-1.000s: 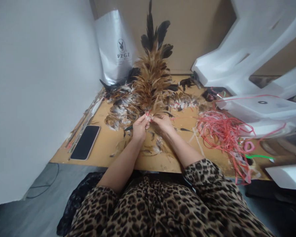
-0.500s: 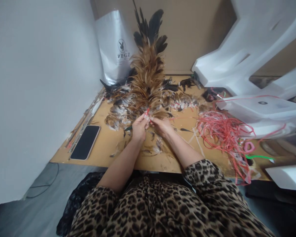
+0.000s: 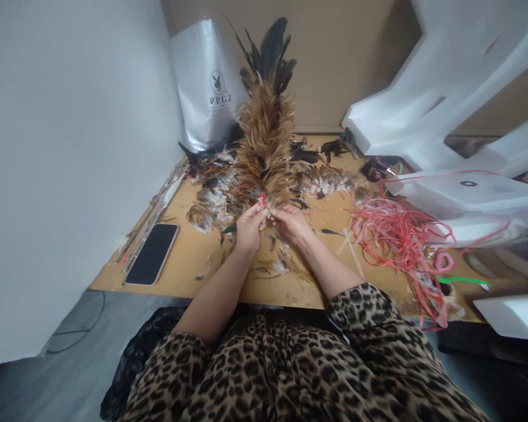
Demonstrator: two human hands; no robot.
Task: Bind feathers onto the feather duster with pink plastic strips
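A tall feather bundle [image 3: 266,132], brown with long black plumes at its top, stands up from its base, which is in my left hand [image 3: 249,227]. Red plastic string [image 3: 262,200] is wrapped around that base, just above my fingers. My right hand [image 3: 294,225] is pinched closed close beside the left, and a thin strand of the red string runs from it toward the right. What lies between the right fingertips is mostly hidden. Loose brown and white feathers [image 3: 209,202] lie to the left of the bundle, and another feather row [image 3: 328,181] lies to the right.
A tangled heap of red string [image 3: 393,234] covers the table's right side, beside a white plastic box [image 3: 470,190]. A phone [image 3: 153,253] lies at the left near thin sticks [image 3: 156,208]. Behind stand a silver bag [image 3: 202,76] and white foam pieces [image 3: 396,105].
The feather bundle has turned a little at its base, and its black plumes now sit differently. Both hands stay nearly in the same place.
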